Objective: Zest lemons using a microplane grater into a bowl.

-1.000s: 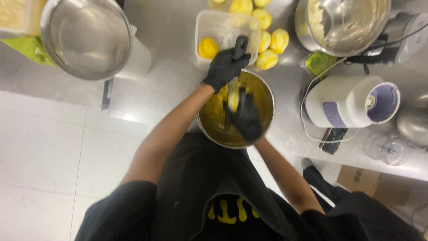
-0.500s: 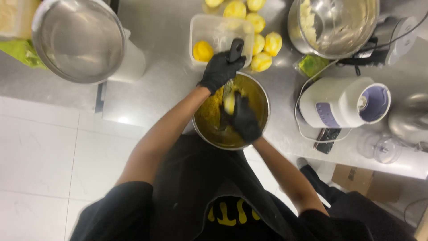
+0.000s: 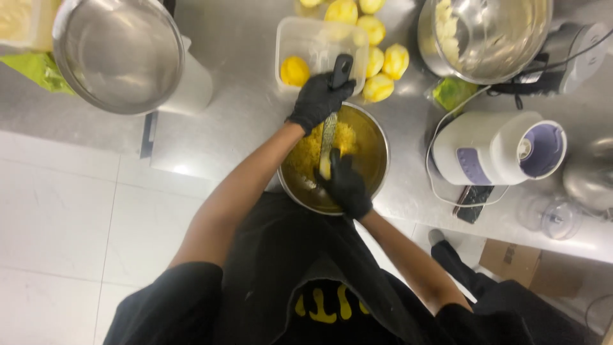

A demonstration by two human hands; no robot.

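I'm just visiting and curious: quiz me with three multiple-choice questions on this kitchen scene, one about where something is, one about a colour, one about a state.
1. Where is the grater?
A. over the steel bowl
B. on the floor
C. inside the tub

2. What colour are the gloves?
A. white
B. blue
C. black

3. How does the big bowl at top left look?
A. heaped with zest
B. empty
C. covered by a lid

Answers:
1 A, the left hand holds its handle above the bowl.
2 C, both that hand and the right hand are gloved in black.
3 B, only bare metal shows inside.
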